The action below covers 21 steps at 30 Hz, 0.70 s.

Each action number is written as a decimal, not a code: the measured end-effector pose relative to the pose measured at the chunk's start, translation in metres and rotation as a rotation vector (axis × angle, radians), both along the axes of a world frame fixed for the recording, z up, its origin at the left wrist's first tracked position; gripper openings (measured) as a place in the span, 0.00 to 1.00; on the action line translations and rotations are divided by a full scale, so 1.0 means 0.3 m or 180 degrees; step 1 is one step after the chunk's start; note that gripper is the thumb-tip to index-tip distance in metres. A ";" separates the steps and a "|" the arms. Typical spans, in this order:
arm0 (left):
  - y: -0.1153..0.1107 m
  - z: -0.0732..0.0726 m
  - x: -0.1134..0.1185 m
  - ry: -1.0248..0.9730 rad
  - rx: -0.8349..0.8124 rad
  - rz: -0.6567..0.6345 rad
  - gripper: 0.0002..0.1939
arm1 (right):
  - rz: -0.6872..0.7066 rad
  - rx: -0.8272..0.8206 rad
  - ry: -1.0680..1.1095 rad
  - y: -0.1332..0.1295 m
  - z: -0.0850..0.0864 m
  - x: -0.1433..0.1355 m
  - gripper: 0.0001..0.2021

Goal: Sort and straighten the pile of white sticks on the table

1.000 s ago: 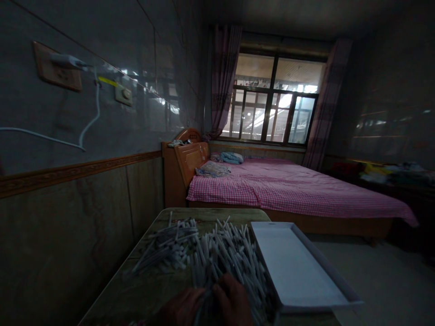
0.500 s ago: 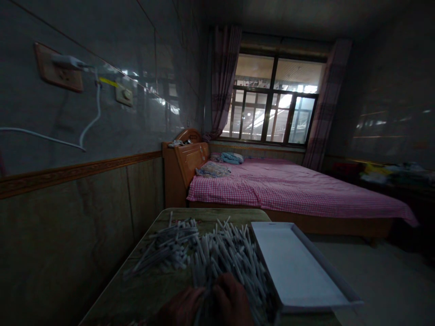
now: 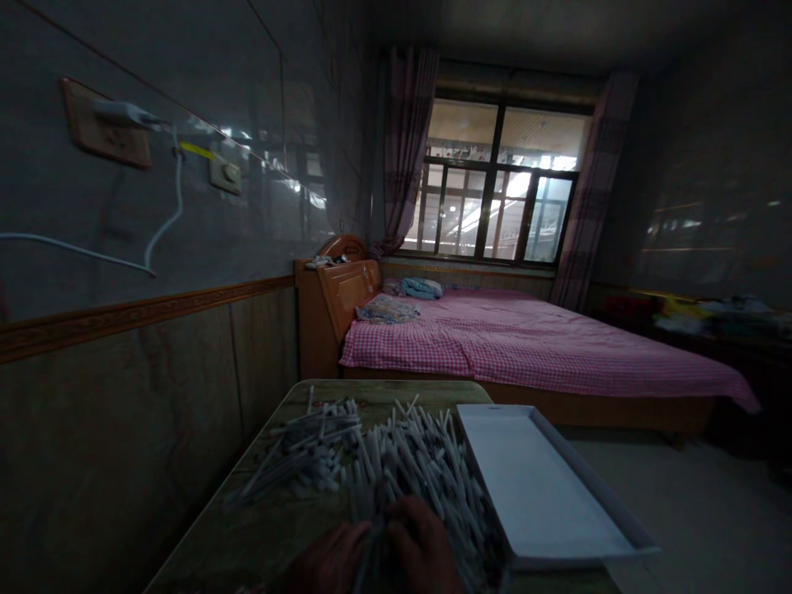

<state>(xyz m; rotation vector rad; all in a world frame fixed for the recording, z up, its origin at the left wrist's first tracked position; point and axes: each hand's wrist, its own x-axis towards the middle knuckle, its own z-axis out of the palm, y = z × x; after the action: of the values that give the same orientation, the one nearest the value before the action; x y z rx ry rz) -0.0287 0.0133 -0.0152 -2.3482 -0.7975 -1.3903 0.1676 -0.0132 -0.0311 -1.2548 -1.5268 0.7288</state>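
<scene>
Two piles of thin whitish sticks lie on a small greenish table (image 3: 247,540): a smaller pile (image 3: 315,445) at the left and a larger pile (image 3: 426,462) in the middle. My left hand (image 3: 327,557) is at the bottom edge of the view, fingers bent together near the larger pile's lower end. Close beside it, my right hand (image 3: 421,540) rests over the near part of that pile, its fingers curled inward. The fingertips almost meet; what lies between them is too dark and blurred to make out. A shallow white tray (image 3: 550,487) stands right of the larger pile.
Beyond the table is a bed (image 3: 507,342) with a pink checked cover and a wooden headboard (image 3: 350,289). A tiled wall with a socket (image 3: 108,136) and white cable (image 3: 179,190) runs along the left. Bags (image 3: 684,313) lie at the far right.
</scene>
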 end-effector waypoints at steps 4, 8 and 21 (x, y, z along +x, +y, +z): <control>-0.007 0.011 0.004 -0.0036 0.0030 0.0016 0.19 | -0.0350 -0.0172 -0.0311 0.006 0.000 -0.006 0.14; -0.006 0.007 0.006 -0.0019 0.0065 -0.0002 0.21 | -0.0251 -0.0132 -0.0582 0.007 0.002 0.002 0.13; -0.001 0.005 0.016 0.0045 0.0043 0.0170 0.23 | -0.0308 -0.0447 -0.0238 0.023 0.025 -0.010 0.09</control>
<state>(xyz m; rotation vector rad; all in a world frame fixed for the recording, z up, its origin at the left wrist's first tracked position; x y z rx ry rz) -0.0239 0.0129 -0.0136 -2.3069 -0.8379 -1.3517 0.1646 -0.0063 -0.0236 -1.4650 -1.4841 0.7434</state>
